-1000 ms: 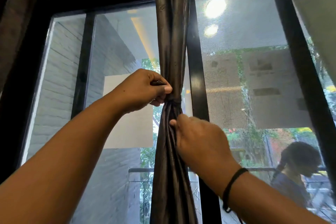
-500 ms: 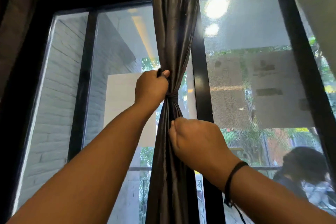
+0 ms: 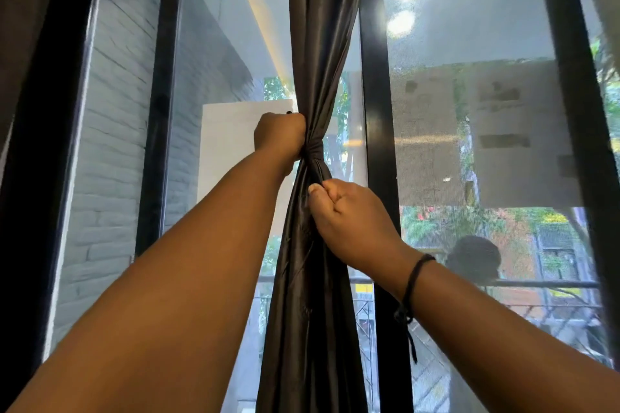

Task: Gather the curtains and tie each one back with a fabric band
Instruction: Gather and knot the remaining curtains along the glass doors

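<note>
Dark shiny curtain, mid-frame, now looks cinched by the fabric band. Left hand has turned, fist closed beside it; right hand pinches folds below. Knot nearly tight.

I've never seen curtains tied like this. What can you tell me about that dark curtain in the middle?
The dark curtain looks like glossy grey-brown satin, hanging in front of a black-framed window. It is gathered into one narrow bundle, cinched by a matching fabric band, and flares above and below it. The left hand grips at the band; the right hand pinches folds just below.
</note>
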